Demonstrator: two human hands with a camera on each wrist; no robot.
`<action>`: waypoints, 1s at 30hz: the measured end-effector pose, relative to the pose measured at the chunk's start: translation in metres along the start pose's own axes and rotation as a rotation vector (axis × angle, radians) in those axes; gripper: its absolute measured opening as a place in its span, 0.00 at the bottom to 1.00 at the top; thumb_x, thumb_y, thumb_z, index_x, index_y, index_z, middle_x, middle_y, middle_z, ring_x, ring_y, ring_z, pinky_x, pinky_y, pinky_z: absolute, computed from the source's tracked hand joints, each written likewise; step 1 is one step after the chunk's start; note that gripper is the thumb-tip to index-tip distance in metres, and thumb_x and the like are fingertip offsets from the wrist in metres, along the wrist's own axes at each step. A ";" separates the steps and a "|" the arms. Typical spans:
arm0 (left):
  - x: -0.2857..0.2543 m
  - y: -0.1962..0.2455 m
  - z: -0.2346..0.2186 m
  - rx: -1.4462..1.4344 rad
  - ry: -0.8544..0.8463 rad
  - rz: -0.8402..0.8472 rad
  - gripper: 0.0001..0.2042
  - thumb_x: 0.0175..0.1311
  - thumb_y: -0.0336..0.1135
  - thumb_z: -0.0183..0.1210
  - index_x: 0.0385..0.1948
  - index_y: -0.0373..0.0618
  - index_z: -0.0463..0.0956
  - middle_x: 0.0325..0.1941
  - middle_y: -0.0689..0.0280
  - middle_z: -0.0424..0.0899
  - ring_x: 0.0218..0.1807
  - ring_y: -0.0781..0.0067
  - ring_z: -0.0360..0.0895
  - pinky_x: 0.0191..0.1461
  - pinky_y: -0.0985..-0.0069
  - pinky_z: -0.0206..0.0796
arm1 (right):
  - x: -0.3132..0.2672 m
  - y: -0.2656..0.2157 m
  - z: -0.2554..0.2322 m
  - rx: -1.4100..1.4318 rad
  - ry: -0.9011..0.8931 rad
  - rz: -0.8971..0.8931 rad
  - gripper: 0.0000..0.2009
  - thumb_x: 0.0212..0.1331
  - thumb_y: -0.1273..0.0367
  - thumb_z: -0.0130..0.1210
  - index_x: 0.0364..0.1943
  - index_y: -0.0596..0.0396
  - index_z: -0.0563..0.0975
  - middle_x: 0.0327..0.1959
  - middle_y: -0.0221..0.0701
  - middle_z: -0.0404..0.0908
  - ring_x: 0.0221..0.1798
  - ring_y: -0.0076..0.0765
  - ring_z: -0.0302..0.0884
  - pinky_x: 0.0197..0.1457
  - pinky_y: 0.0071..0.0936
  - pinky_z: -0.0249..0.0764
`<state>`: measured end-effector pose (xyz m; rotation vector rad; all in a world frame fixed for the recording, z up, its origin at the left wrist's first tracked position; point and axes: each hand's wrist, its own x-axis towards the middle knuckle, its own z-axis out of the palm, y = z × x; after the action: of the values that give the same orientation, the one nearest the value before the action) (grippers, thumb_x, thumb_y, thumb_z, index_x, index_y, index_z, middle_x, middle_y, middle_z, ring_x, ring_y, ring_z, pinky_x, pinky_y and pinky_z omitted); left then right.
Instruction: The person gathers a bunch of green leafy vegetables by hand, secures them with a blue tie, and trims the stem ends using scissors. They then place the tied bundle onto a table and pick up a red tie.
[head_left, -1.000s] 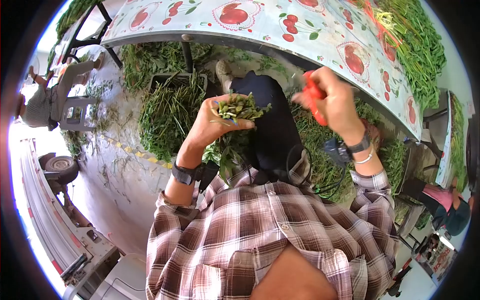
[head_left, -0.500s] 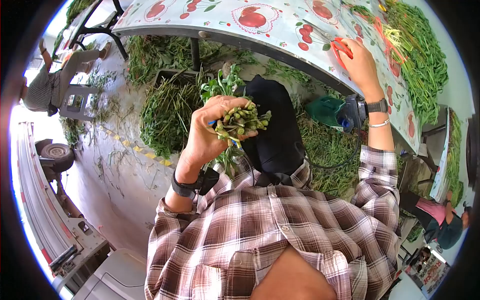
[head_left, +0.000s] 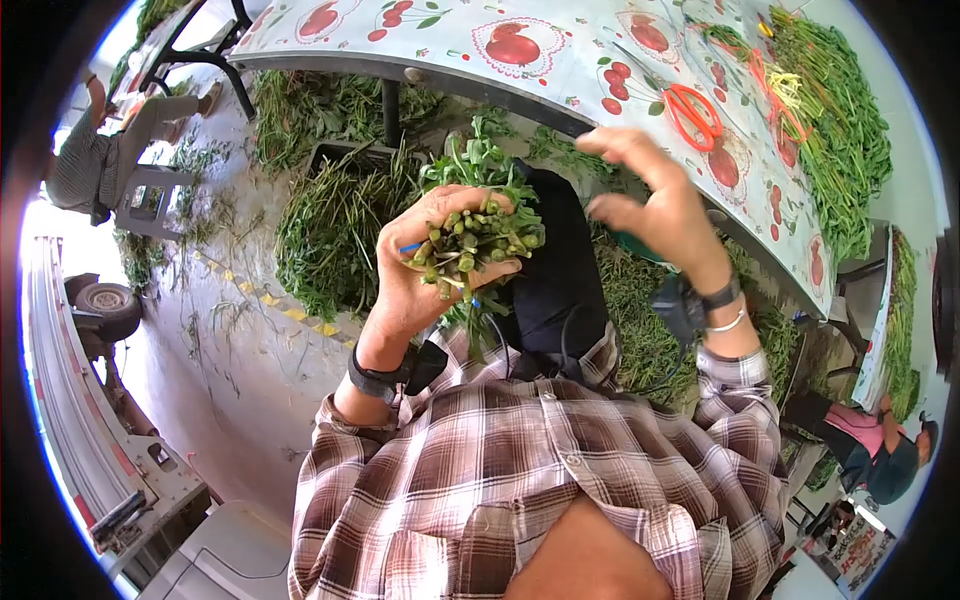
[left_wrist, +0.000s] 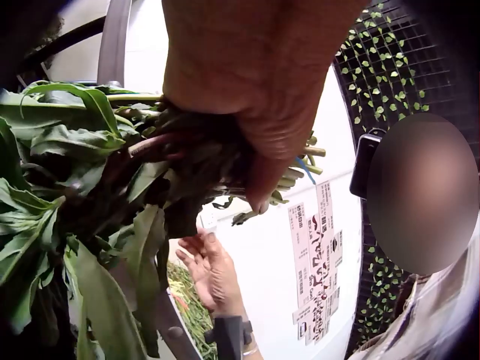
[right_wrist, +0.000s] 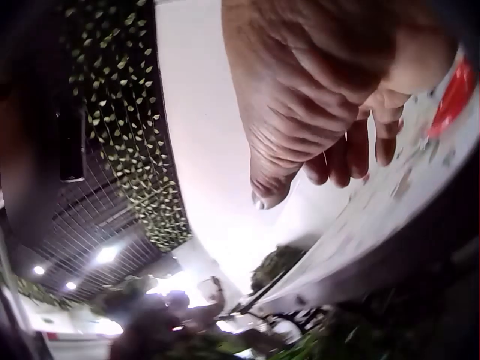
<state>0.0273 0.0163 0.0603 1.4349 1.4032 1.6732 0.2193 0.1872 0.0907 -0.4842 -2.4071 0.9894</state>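
The left hand [head_left: 408, 262] grips a thick bundle of green stems [head_left: 470, 245], cut ends facing up toward the head camera, with a bit of blue tie by the fingers. In the left wrist view, the bundle's leaves [left_wrist: 97, 165] spread out to the left of the left hand [left_wrist: 247, 82]. Between the bundle and the table, the right hand [head_left: 660, 205] hovers empty, thumb and fingers spread apart. Red-handled scissors [head_left: 692, 116] lie on the table beyond it; their red handle [right_wrist: 453, 101] also shows beside the right hand [right_wrist: 330, 97] in the right wrist view.
A table with a fruit-print cover [head_left: 560, 85] spans the front, a heap of greens [head_left: 835, 130] at its right. Below stand a dark crate [head_left: 345, 152] of cut plants and more greens on the floor. Other people are at the far left and right.
The right hand has laid the scissors on the table, let them go and drawn back toward the bundle. The left hand has turned the bundle so its cut ends face upward.
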 end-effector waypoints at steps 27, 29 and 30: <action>-0.014 0.000 -0.002 -0.337 0.047 -0.264 0.24 0.44 0.24 0.73 0.47 0.35 0.75 0.44 0.62 0.82 0.46 0.74 0.79 0.53 0.76 0.72 | 0.004 -0.045 0.043 0.154 -0.012 -0.294 0.12 0.47 0.79 0.61 0.38 0.58 0.76 0.33 0.34 0.75 0.31 0.41 0.76 0.32 0.30 0.74; -0.015 -0.002 -0.005 -0.341 0.039 -0.285 0.25 0.44 0.23 0.72 0.47 0.35 0.74 0.44 0.62 0.82 0.46 0.74 0.79 0.53 0.75 0.73 | 0.005 -0.043 0.045 0.119 -0.018 -0.308 0.12 0.46 0.79 0.61 0.37 0.58 0.76 0.32 0.34 0.75 0.31 0.42 0.76 0.32 0.30 0.74; -0.016 -0.003 -0.006 -0.376 0.035 -0.299 0.25 0.44 0.23 0.72 0.47 0.35 0.74 0.44 0.61 0.82 0.46 0.73 0.79 0.53 0.75 0.73 | 0.005 -0.043 0.046 0.084 -0.024 -0.320 0.12 0.46 0.79 0.61 0.36 0.58 0.76 0.31 0.34 0.75 0.31 0.43 0.76 0.32 0.31 0.74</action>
<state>0.0258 0.0010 0.0515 0.9425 1.1729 1.6608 0.1837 0.1353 0.0948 -0.0524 -2.3558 0.9510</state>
